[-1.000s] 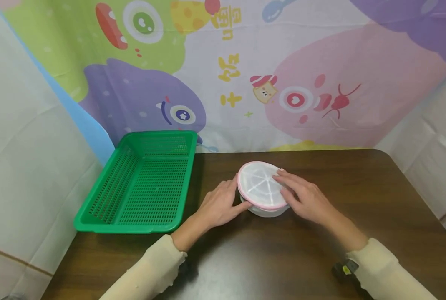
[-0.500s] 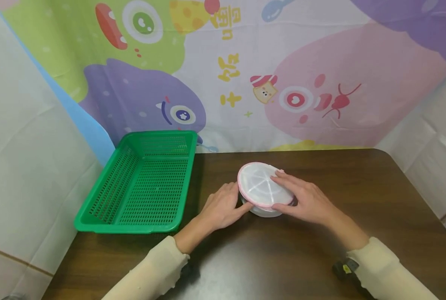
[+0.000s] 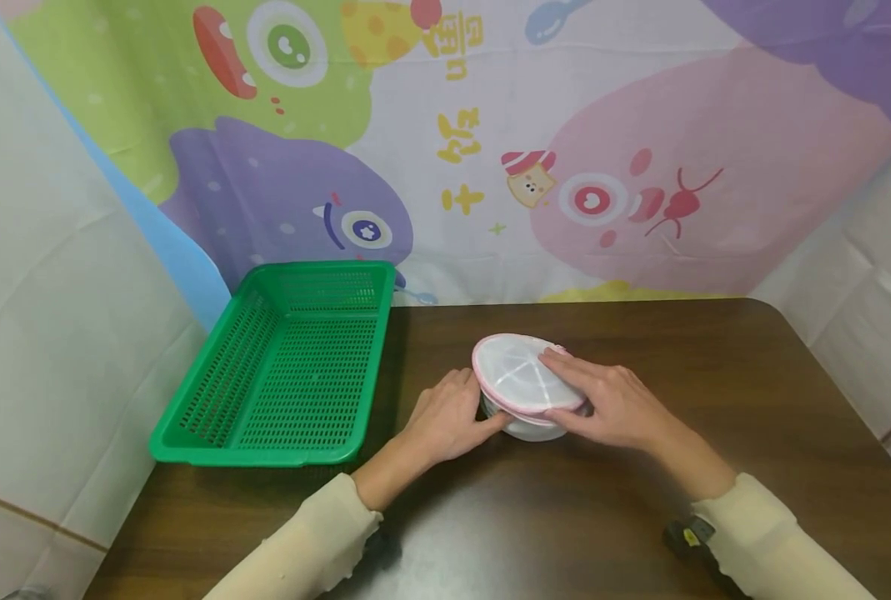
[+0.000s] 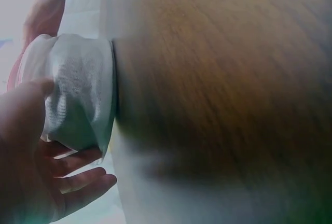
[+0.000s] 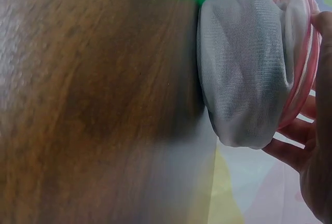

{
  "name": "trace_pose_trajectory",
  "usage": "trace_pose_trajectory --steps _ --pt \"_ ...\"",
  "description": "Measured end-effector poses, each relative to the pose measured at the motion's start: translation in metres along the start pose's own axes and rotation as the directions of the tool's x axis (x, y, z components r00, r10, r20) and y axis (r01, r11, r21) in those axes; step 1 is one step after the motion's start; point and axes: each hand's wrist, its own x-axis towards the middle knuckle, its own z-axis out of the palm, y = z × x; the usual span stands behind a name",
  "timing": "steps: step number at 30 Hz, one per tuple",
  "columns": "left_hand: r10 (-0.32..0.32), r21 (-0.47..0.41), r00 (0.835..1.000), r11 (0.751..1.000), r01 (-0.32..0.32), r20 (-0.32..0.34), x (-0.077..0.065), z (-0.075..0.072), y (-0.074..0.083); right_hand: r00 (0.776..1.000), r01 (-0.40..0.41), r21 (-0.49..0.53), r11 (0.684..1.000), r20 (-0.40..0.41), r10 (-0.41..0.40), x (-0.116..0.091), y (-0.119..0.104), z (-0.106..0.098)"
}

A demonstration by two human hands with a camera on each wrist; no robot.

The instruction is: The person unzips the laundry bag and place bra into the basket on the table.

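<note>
A round white mesh laundry bag [image 3: 522, 372] with pink zipper trim stands on the brown table, its lid tilted and bulging above the soft side wall. My left hand [image 3: 448, 419] holds it at the left, thumb at the front below the rim. The left wrist view shows that thumb pressed on the mesh side [image 4: 83, 86], with the other fingers spread round the far side. From the right, my right hand [image 3: 616, 403] grips the rim, fingertips on the lid and thumb at the front edge. The right wrist view shows the pink trim [image 5: 301, 73] between thumb and fingers.
A green perforated plastic basket [image 3: 265, 457] stands on the table to the left of the bag. Behind the table [image 3: 535, 533] hangs a cartoon-print cloth [image 3: 460, 250]. Pale panels [image 3: 880, 275] flank both sides. A small dark device [image 3: 691, 533] sits by the right cuff.
My right thumb has come round to the front rim and the lid has bent more. The bag has shifted slightly toward me, and my left hand has moved a little right with it.
</note>
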Motion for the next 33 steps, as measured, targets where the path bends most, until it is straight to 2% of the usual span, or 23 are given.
trace_pose_trajectory --steps 7,12,17,21,25,27,29,33 --pt "-0.005 -0.023 1.0 1.0 0.005 0.009 -0.001 0.001 -0.001 0.998 0.026 0.029 0.999 -0.058 -0.024 0.004 0.005 0.001" --pt "-0.006 -0.023 1.0 1.0 0.006 0.009 -0.002 0.001 -0.003 0.997 -0.001 0.073 0.997 -0.081 0.007 0.008 0.005 -0.002" --pt "-0.008 -0.022 1.0 1.0 0.008 0.006 -0.002 0.001 -0.003 0.99 -0.085 0.143 0.986 -0.096 0.1 0.012 0.006 -0.004" --pt "-0.006 -0.014 1.0 1.0 0.006 -0.005 -0.003 0.001 -0.003 0.973 -0.154 0.208 0.966 -0.136 0.185 0.017 0.008 -0.005" --pt "-0.004 -0.011 1.0 1.0 0.004 -0.013 -0.003 0.002 -0.004 0.948 -0.212 0.276 0.937 -0.176 0.266 0.021 0.009 -0.005" --pt "-0.005 -0.013 1.0 1.0 0.005 -0.014 -0.003 0.002 -0.005 0.928 -0.248 0.325 0.913 -0.19 0.32 0.022 0.01 -0.005" --pt "-0.006 -0.011 1.0 1.0 0.006 -0.014 -0.003 0.002 -0.005 0.907 -0.286 0.38 0.88 -0.191 0.377 0.023 0.011 -0.006" --pt "-0.001 -0.01 1.0 1.0 0.001 -0.018 -0.003 0.002 -0.005 0.871 -0.334 0.509 0.793 -0.154 0.466 0.025 0.015 -0.006"
